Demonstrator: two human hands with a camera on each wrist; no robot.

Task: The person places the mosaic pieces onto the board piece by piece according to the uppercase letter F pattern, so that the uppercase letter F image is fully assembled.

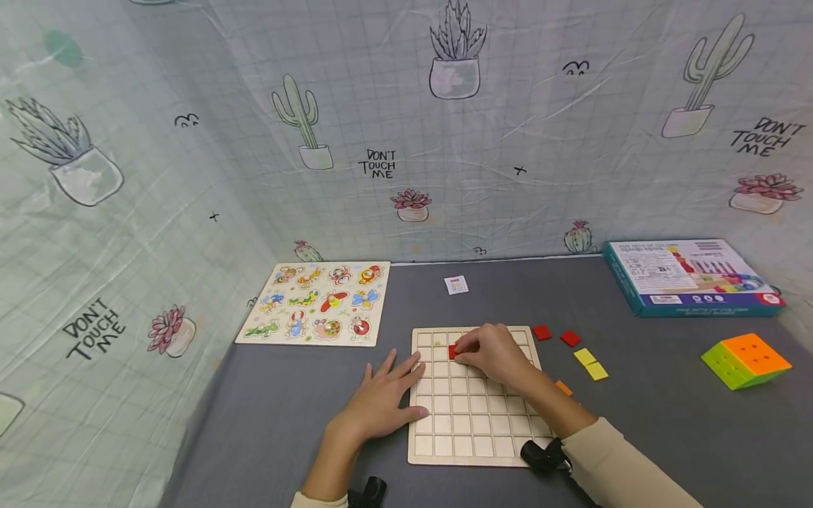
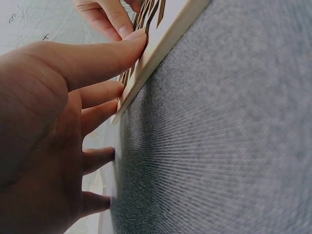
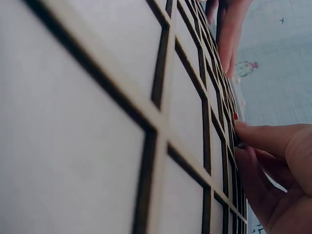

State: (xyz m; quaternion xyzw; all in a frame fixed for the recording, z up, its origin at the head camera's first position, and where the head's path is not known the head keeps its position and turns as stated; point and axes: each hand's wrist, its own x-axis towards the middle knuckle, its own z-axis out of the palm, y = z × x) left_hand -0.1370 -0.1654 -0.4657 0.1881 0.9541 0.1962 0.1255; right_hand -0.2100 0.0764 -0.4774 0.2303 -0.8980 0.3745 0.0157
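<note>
A pale wooden grid board (image 1: 442, 446) with raised square cells lies on the grey table. My right hand (image 1: 498, 355) reaches over its upper part and pinches a small red square tile (image 1: 452, 352) at one of the cells. Whether the tile sits fully in the cell cannot be seen; in the right wrist view only a sliver of red shows by the fingertips. At the board's left edge my left hand (image 1: 381, 402) lies with fingers spread, its thumb and some fingertips touching the rim. Right of the board lie two red tiles (image 1: 569, 339), two yellow tiles (image 1: 591, 364) and an orange tile (image 1: 563, 388), partly behind the right wrist.
An insect picture board (image 1: 317, 303) lies at the back left. Behind the grid board is a small white printed card (image 1: 456, 285). A teal-edged game box (image 1: 692, 277) and an orange and green puzzle cube (image 1: 746, 361) occupy the right side. Cactus-printed cloth (image 1: 413, 127) walls the table.
</note>
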